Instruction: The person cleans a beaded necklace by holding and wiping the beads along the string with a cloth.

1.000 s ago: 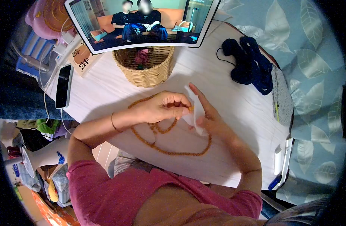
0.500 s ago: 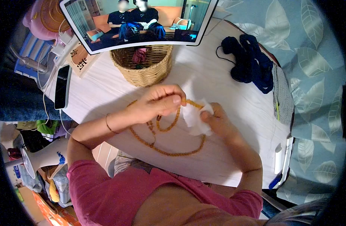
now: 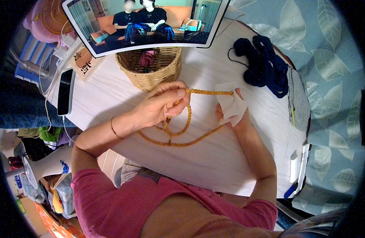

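A long string of amber-yellow beads [image 3: 178, 144] loops over the white table, partly raised between my hands. My left hand [image 3: 164, 101] is closed, pinching the strand between thumb and fingers. From there a straight stretch of beads runs across to a white tissue [image 3: 234, 109]. My right hand [image 3: 240, 119] is closed round the tissue, which covers part of the strand; several of its fingers are hidden behind the paper. A shorter loop of beads hangs below my left hand, with a darker bead near it.
A wicker basket [image 3: 150, 77] stands beyond my left hand, under a tablet [image 3: 150, 49] showing a video. Dark navy yarn [image 3: 258, 63] and grey knitting [image 3: 299, 101] lie at the right. On the left are a phone [image 3: 66, 93] with a cable and a booklet [image 3: 84, 63].
My right hand has moved right and slightly away from my body with the tissue, so a longer straight stretch of beads shows between my hands. My left hand has shifted slightly.
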